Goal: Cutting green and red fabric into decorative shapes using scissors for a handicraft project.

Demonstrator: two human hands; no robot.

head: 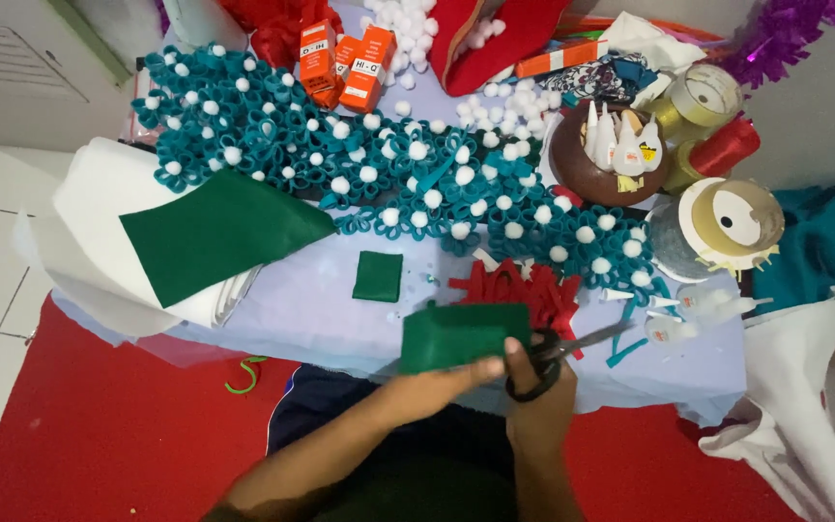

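Seen from the head camera, the brown bowl makes the handiest landmark: it sits at the far right of the lavender table and holds a cluster of small white glue bottles standing nozzle-up. Just right of the bowl are two rolls of tape and a red spool. Left of the bowl spreads a wide mat of teal felt loops dotted with white pompoms, and further left beyond it, at the back edge, stand three orange boxes. Behind the bowl a red fabric pouch lies open with loose pompoms spilling from it.

Near and to the left of the bowl, at the table's front edge, the left hand grasps a folded piece of dark green felt, thumb on top and fingers closed under its lower edge. The felt is a plain, matte rectangle, held roughly flat, with a clean straight top edge. The right hand is clenched through the black handles of a pair of scissors, whose blades point away to the right, just beside the felt's right side; whether they bite into it I cannot tell. Directly behind the felt lies a heap of red felt strips. A small green felt square lies left of those, and a large green felt sheet rests on white fabric far left of the bowl.
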